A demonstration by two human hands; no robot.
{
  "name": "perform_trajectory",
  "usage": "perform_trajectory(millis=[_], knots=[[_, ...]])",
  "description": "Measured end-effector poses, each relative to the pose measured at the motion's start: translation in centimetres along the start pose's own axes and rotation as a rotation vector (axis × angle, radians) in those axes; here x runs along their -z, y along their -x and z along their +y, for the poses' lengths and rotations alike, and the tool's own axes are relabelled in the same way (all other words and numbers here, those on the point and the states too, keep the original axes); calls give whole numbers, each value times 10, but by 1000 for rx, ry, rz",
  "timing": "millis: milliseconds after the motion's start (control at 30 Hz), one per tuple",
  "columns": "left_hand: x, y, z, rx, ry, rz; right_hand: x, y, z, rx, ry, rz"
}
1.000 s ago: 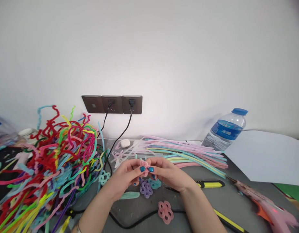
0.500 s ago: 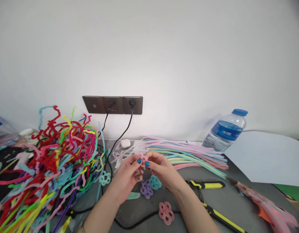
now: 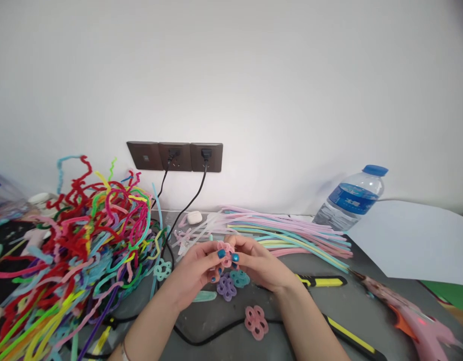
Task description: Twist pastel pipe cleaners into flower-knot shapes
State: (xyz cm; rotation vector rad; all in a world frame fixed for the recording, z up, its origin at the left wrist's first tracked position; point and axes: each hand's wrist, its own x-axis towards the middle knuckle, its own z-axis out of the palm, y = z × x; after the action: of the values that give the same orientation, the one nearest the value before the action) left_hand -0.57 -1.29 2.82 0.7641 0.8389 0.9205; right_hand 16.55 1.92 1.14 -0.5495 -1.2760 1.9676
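Observation:
Between my fingertips is a pink pipe-cleaner flower [image 3: 226, 254], raised above the table. My left hand [image 3: 197, 265] pinches its left side, thumb on the front. On the other side my right hand [image 3: 259, 263] grips it with thumb and fingers. Just below my hands lie a purple pipe-cleaner flower [image 3: 226, 287] and a teal one, the teal flower [image 3: 239, 278] touching it. Nearer to me rests another pink flower [image 3: 256, 322]. A mint flower [image 3: 163, 269] lies left of my left hand, and a flat mint loop [image 3: 204, 296] sits under my left wrist.
A tangled heap of coloured pipe cleaners [image 3: 99, 245] covers the left. Straight pipe cleaners [image 3: 287, 228] lie along the wall. At right are yellow-black pliers [image 3: 352, 337], a pink glue gun [image 3: 408, 313], a tilted water bottle [image 3: 352, 198] and white paper [image 3: 412, 240]. Black cables [image 3: 205, 341] cross the table.
The pink flower has turned to show more of its front and shifted slightly right with both hands. The view has moved a little; the things on the table lie as before.

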Motion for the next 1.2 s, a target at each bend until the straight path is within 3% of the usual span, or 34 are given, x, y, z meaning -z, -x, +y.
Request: perform_trajectory(millis=[167, 300, 433, 567, 733, 933, 1200], knots=[[1, -2, -2, -12, 5, 3, 2, -4, 5, 2, -32, 38], [1, -7, -7, -141, 22, 113, -3, -11, 12, 40, -104, 153], [3, -9, -9, -176, -77, 240, -4, -13, 12, 34, -152, 228], [8, -10, -6, -245, -192, 313, -3, -11, 8, -8, -181, 245], [14, -14, -6, -354, -340, 300, -4, -8, 5, -66, -136, 178], [19, -12, -4, -397, -548, 224, -1, -7, 6, -13, 74, 190], [15, -9, 0, -370, -555, 205, 0, -8, 9, -35, 138, 177]])
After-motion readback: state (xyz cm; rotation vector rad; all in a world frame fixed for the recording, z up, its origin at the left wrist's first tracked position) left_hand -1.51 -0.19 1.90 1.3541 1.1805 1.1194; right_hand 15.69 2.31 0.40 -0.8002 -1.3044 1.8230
